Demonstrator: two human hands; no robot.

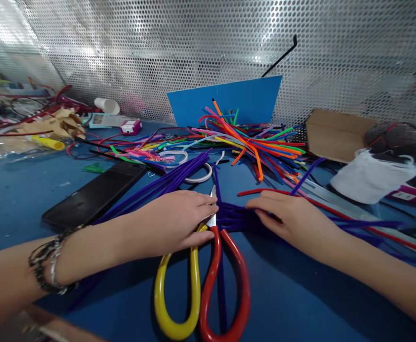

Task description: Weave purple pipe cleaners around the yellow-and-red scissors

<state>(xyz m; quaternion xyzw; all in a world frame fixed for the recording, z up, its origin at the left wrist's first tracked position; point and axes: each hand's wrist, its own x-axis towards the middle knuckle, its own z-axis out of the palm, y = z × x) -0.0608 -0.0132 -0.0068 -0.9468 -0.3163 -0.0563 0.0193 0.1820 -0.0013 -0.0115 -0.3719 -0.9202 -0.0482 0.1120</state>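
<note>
A bundle of purple pipe cleaners point(234, 216) stretches between my two hands, low over the blue table. My left hand point(179, 218) is closed around its left part, with fingertips beside a scissor blade; its palm side is hidden. My right hand point(286, 216) pinches the purple strands, one of which sticks up behind the knuckles. Scissors point(241, 285) with one yellow and one red handle lie below my hands, blades pointing away; my left fingers partly cover the pivot. A single purple strand runs under the scissors. More purple pipe cleaners point(179, 175) fan out behind my left hand.
A black phone point(90, 199) lies left of my hands. Colourful pipe cleaners point(250, 137) are heaped before a blue board point(225, 99). At right are a white face mask point(373, 175) and a cardboard box point(336, 135). A perforated metal wall point(193, 42) closes off the back.
</note>
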